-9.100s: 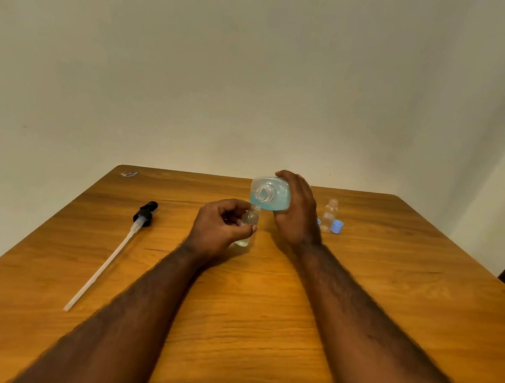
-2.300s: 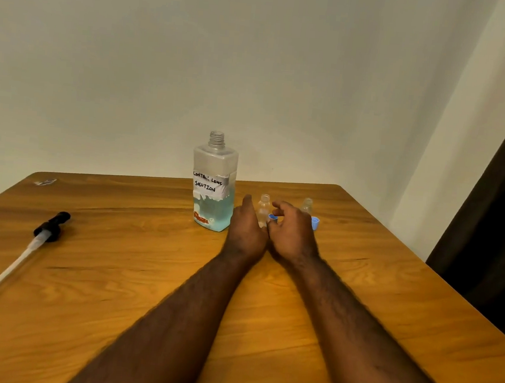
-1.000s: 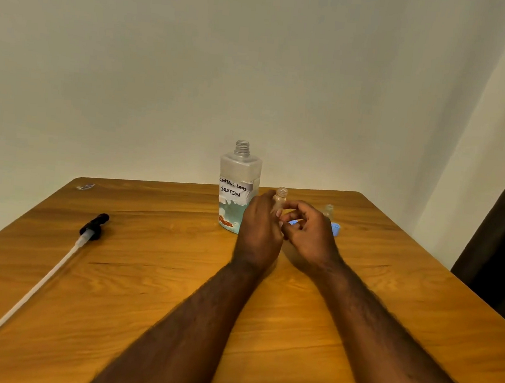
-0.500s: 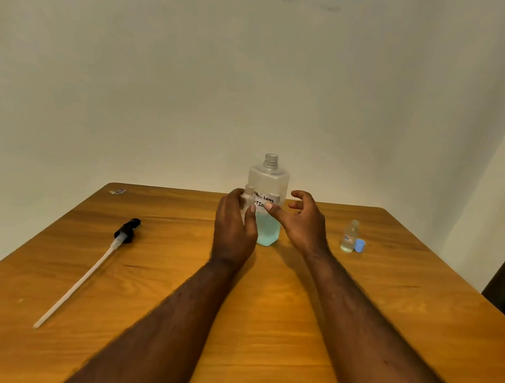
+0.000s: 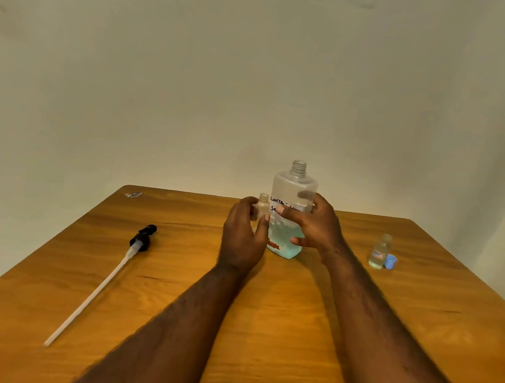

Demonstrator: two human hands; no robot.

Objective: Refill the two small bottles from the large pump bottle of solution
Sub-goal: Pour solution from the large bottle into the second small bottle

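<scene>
Head: right hand (image 5: 318, 228) now around large bottle (image 5: 295, 186)

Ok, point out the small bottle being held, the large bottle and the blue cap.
held small bottle (image 5: 262, 205), head view, clear shoulder under its neck.
large bottle (image 5: 295, 185), head view, empty upper body.
blue cap (image 5: 390, 261), head view, outer wall.

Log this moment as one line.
left hand: holds small bottle | right hand: grips large bottle | pump: on table | other small bottle: standing beside blue cap
</scene>
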